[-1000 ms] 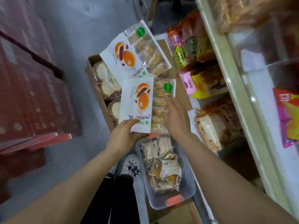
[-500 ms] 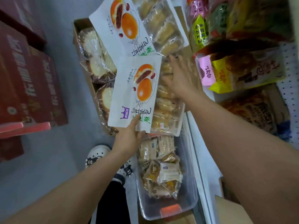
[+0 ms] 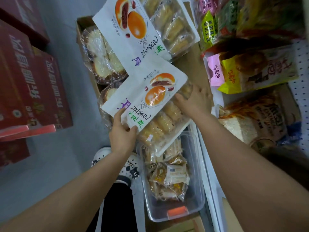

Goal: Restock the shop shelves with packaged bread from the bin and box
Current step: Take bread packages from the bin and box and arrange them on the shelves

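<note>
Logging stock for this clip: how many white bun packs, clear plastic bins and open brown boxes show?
White bun packs: 2
Clear plastic bin: 1
Open brown box: 1
Total: 4
</note>
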{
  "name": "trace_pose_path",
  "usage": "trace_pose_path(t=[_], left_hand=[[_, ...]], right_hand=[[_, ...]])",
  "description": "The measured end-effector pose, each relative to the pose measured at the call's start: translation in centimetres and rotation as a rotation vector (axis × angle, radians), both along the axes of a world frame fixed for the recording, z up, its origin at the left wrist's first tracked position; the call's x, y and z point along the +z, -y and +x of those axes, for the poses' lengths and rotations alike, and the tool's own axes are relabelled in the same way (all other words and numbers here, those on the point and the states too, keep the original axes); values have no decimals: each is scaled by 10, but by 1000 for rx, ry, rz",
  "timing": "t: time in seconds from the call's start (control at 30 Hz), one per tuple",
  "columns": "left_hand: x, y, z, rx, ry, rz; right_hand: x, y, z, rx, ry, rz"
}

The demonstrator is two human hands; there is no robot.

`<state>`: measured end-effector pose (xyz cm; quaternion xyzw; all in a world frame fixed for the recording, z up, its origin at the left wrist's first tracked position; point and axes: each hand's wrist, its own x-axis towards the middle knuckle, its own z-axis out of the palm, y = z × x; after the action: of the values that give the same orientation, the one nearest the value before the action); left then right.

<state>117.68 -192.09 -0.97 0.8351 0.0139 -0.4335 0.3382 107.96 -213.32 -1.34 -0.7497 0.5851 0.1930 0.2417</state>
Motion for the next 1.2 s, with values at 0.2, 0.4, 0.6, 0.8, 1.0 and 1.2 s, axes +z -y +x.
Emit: trace_pose_path(t=[0.2, 0.4, 0.6, 0.8, 1.0, 1.2], left_hand=[[14, 3, 15, 60, 85, -73], [7, 15, 34, -22, 71, -84], [4, 2, 23, -160, 150, 89], [7, -7, 21, -145, 169, 97], [44, -18, 20, -186, 201, -21], [107, -18, 42, -274, 315, -148]], right_hand=[[1, -38, -43, -331, -53, 106], [-3, -55, -64, -425, 15, 52], [-5, -47, -67, -469, 314, 20], [-2, -55, -73, -469, 325, -66], [38, -88, -81, -556, 379, -205], [111, -109, -77, -590, 437, -281]])
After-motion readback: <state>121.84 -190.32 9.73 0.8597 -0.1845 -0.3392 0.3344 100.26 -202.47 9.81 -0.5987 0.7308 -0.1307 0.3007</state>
